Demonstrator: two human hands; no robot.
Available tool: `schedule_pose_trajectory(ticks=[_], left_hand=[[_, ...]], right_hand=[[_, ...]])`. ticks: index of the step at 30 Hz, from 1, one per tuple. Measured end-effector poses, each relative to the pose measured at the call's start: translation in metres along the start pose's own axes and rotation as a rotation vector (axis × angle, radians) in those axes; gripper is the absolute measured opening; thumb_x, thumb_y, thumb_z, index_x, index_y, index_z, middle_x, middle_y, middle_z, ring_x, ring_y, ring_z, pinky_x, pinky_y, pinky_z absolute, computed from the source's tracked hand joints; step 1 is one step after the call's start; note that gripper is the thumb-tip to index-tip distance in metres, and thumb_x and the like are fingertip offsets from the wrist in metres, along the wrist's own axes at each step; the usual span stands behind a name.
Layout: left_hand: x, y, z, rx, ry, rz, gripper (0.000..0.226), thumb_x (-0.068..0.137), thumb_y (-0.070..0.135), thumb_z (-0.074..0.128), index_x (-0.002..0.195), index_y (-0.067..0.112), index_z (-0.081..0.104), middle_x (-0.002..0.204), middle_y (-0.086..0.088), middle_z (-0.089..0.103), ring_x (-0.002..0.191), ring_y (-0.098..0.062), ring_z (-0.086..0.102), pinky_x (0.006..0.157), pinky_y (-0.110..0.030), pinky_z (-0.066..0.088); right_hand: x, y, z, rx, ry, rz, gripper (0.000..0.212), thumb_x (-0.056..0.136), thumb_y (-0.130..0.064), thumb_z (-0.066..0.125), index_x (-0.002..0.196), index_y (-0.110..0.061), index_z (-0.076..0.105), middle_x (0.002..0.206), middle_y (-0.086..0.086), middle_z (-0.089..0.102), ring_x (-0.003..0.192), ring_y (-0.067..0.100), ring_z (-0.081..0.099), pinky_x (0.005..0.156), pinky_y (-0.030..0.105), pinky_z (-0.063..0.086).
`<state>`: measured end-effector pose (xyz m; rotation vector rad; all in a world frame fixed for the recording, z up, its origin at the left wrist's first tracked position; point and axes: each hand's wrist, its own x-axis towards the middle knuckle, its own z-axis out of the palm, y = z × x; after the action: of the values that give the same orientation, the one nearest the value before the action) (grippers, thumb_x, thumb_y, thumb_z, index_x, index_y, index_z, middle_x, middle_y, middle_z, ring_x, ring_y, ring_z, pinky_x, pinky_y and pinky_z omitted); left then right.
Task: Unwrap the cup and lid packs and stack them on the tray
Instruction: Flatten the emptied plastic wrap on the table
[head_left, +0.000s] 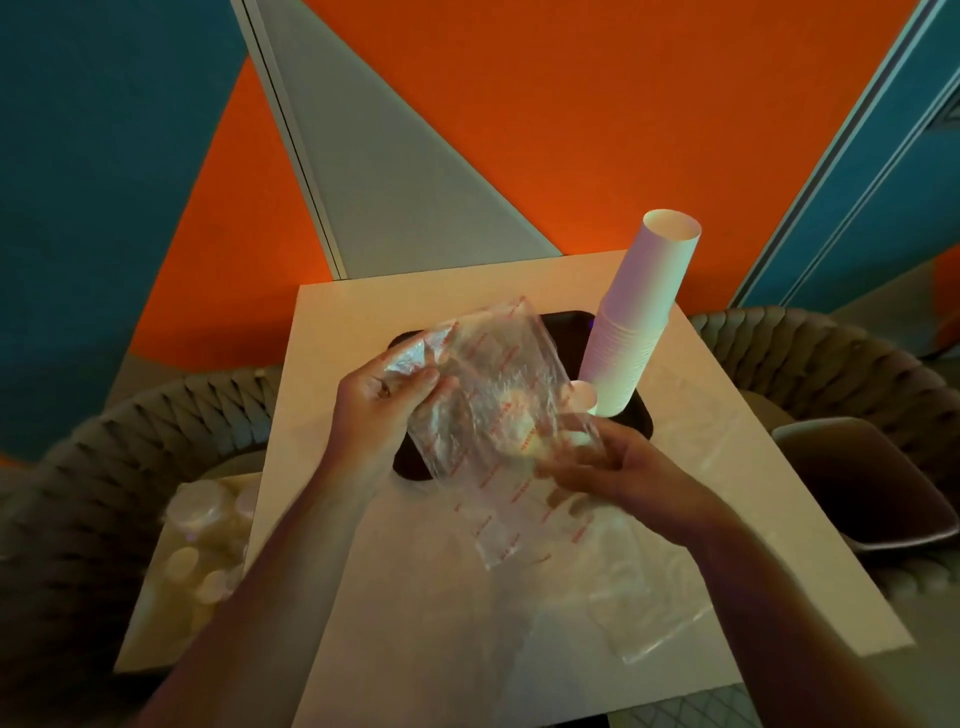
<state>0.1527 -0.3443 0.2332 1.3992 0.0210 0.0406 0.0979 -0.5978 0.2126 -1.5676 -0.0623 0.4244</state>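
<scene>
Clear plastic wrapper printed with rows of small red lettering — gripped by both hands. Beyond the grip, a black tray holding a tall stack of white cups. Beneath, a cream-white table — behind it, a wall of orange, teal and grey blocks.

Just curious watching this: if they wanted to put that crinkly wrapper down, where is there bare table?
Bare table lies near the front edge, between the forearms, and at the far left corner beside the tray. The tray holds the cup stack; the right side has another empty wrapper. Both hands grip the wrapper over the tray.
</scene>
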Motion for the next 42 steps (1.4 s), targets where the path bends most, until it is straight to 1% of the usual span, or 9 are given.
schedule_pose_trajectory(ticks=[6,12,14,18,21,26,29,36,42], left_hand=[[0.009,-0.016,-0.003,-0.002,-0.03,-0.032,0.04,0.093,-0.008,0.061,0.131,0.003,0.062,0.098,-0.009,0.075,0.097,-0.021,0.073,0.092,-0.034,0.058],[0.004,-0.021,0.013,-0.025,-0.099,-0.084,0.038,0.093,-0.006,0.061,0.126,0.01,0.064,0.093,-0.002,0.077,0.096,-0.022,0.073,0.085,-0.032,0.06],[0.002,-0.019,0.019,-0.045,-0.158,-0.112,0.041,0.094,-0.005,0.06,0.128,0.018,0.063,0.112,0.0,0.075,0.107,-0.023,0.071,0.088,-0.039,0.06],[-0.003,-0.02,0.031,0.004,-0.291,-0.125,0.062,0.087,-0.013,0.064,0.12,0.04,0.061,0.123,0.007,0.07,0.113,-0.023,0.068,0.094,-0.049,0.056],[-0.006,-0.025,0.045,0.008,-0.327,-0.159,0.067,0.088,-0.021,0.055,0.121,0.038,0.053,0.11,0.013,0.074,0.098,-0.019,0.074,0.082,-0.035,0.061],[-0.005,-0.043,0.073,-0.036,-0.333,-0.246,0.067,0.089,-0.018,0.056,0.134,0.031,0.047,0.135,-0.009,0.06,0.113,-0.033,0.067,0.086,-0.049,0.06],[-0.008,-0.061,0.088,-0.042,-0.197,-0.278,0.061,0.088,-0.008,0.066,0.124,0.03,0.036,0.127,-0.007,0.062,0.111,-0.028,0.068,0.086,-0.058,0.058],[-0.013,-0.109,0.142,0.121,-0.386,-0.296,0.076,0.078,-0.002,0.079,0.123,0.054,0.051,0.143,-0.001,0.048,0.115,-0.026,0.066,0.08,-0.046,0.061],[-0.018,-0.153,0.176,0.402,-0.528,-0.381,0.075,0.084,-0.006,0.073,0.147,0.023,0.046,0.143,-0.002,0.051,0.094,-0.011,0.074,0.082,-0.03,0.06]], right_hand=[[-0.015,0.024,-0.008,-0.121,0.105,0.123,0.019,0.088,-0.015,0.075,0.101,-0.002,0.078,0.1,0.015,0.078,0.099,0.035,0.073,0.097,0.047,0.056],[-0.024,0.031,-0.012,-0.059,0.048,0.175,0.029,0.089,-0.032,0.068,0.108,-0.013,0.078,0.113,0.002,0.076,0.106,0.022,0.072,0.095,0.04,0.058],[-0.023,0.034,-0.014,-0.047,0.045,0.184,0.034,0.088,-0.038,0.064,0.105,-0.012,0.079,0.112,0.004,0.076,0.104,0.026,0.072,0.091,0.04,0.059],[-0.025,0.043,-0.027,0.023,0.148,0.111,0.03,0.083,-0.021,0.073,0.105,-0.001,0.078,0.101,0.016,0.077,0.091,0.029,0.074,0.079,0.034,0.061],[-0.029,0.048,-0.04,0.037,0.144,0.135,0.034,0.078,-0.02,0.076,0.106,0.0,0.077,0.103,0.02,0.076,0.098,0.037,0.073,0.088,0.046,0.061],[-0.04,0.057,-0.063,0.015,0.206,0.117,0.022,0.083,-0.004,0.077,0.104,-0.001,0.071,0.095,0.022,0.074,0.088,0.034,0.072,0.085,0.047,0.06],[-0.051,0.067,-0.079,0.066,0.269,0.16,0.043,0.083,-0.002,0.077,0.12,-0.008,0.057,0.097,0.024,0.074,0.093,0.042,0.072,0.088,0.054,0.058],[-0.08,0.096,-0.124,0.088,0.274,0.284,0.073,0.088,0.0,0.072,0.144,-0.027,0.032,0.105,0.021,0.075,0.099,0.036,0.073,0.089,0.05,0.06],[-0.097,0.122,-0.15,-0.19,0.375,0.447,0.076,0.093,-0.014,0.072,0.152,-0.029,0.026,0.111,0.005,0.072,0.095,0.021,0.073,0.079,0.035,0.061]])
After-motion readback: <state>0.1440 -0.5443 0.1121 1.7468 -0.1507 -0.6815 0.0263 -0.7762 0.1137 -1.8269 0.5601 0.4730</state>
